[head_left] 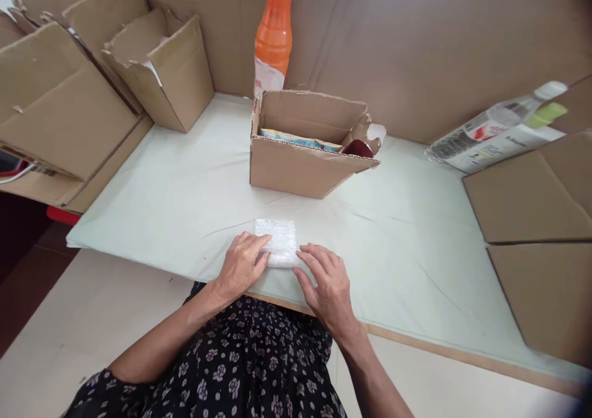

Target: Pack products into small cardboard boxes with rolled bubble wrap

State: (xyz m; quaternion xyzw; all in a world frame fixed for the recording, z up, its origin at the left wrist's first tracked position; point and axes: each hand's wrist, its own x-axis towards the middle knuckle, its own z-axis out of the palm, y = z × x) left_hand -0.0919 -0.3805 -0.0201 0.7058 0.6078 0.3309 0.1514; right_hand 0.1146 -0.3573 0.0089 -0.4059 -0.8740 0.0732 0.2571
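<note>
On the desk (185, 190), a bubble-wrap packet (280, 234) lies between the left hand (243, 262), thumb and fingers apart on its edge, and the similarly parted right hand (326, 279), probably light, soft, slippery, best held by both sides.

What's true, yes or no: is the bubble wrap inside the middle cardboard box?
No, the bubble wrap lies on the table in front of the middle cardboard box, with the left hand on it.
</note>
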